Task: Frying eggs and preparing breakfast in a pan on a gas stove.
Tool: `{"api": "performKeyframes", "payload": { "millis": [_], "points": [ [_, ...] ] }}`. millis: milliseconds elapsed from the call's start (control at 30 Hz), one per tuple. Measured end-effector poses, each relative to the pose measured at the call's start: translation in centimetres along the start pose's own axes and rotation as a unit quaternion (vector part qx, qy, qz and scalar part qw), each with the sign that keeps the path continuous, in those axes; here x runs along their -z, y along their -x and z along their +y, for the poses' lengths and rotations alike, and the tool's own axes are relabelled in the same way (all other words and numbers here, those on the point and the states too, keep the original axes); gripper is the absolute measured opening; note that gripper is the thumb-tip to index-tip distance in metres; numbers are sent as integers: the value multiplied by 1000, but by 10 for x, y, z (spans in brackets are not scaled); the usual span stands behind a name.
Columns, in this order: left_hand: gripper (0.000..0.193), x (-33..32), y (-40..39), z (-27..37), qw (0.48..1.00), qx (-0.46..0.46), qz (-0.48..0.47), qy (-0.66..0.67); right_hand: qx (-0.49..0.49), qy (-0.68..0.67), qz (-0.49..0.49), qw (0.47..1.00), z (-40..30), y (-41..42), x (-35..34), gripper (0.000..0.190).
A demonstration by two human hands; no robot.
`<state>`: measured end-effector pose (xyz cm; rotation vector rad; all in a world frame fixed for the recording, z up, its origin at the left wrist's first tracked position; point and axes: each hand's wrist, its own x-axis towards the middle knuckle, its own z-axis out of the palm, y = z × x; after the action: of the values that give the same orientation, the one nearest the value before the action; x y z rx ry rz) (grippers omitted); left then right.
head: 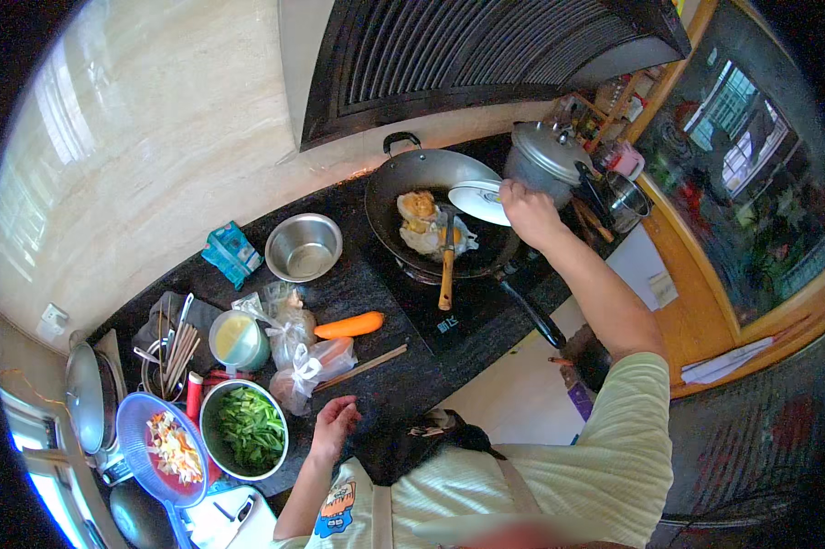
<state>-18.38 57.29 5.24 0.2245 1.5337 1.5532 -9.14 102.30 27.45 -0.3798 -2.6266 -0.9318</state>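
Note:
In my right hand [530,213] I hold a white dish [480,200] by its rim, tilted above the right side of a wok [385,199]. Fried eggs [419,223] with browned patches lie in the wok. A spatula with a wooden handle [447,278] rests across them and over the wok's near rim. My left hand [336,424] hovers by the counter's front edge, loosely curled, with nothing seen in it. Close to it are a pot of chopped green vegetables [248,429], a pair of chopsticks [364,366] and tied plastic bags [309,377] of food.
A lidded pot [546,161] stands right of the wok, whose long handle [532,316] juts toward me. Leftward are a steel bowl [303,247], a carrot [349,325], a measuring jug [239,341] and a blue colander [159,446] of sliced food. A range hood [467,62] hangs overhead.

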Motion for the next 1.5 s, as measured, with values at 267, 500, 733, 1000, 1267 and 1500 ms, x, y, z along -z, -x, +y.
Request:
{"api": "performKeyframes", "payload": {
  "millis": [267,500,733,1000,1267,1500],
  "points": [
    [24,4,-2,-6,1000,4,-4,17,-71,-59,-49,995,8,-4,-4,26],
    [24,5,0,-8,1000,10,4,26,-370,-149,-52,915,63,18,-54,23],
    [25,7,3,-9,999,26,10,39,-506,-350,-94,783,72,52,-56,27],
    [26,4,-2,-3,1000,22,-18,-10,-671,-619,-72,403,58,92,-71,16],
    [24,3,2,-8,1000,10,-6,-6,-656,-700,-38,279,38,115,-57,11],
    [25,6,7,-2,999,24,17,21,-560,-761,-95,314,-16,100,1,7]
  ]
}}
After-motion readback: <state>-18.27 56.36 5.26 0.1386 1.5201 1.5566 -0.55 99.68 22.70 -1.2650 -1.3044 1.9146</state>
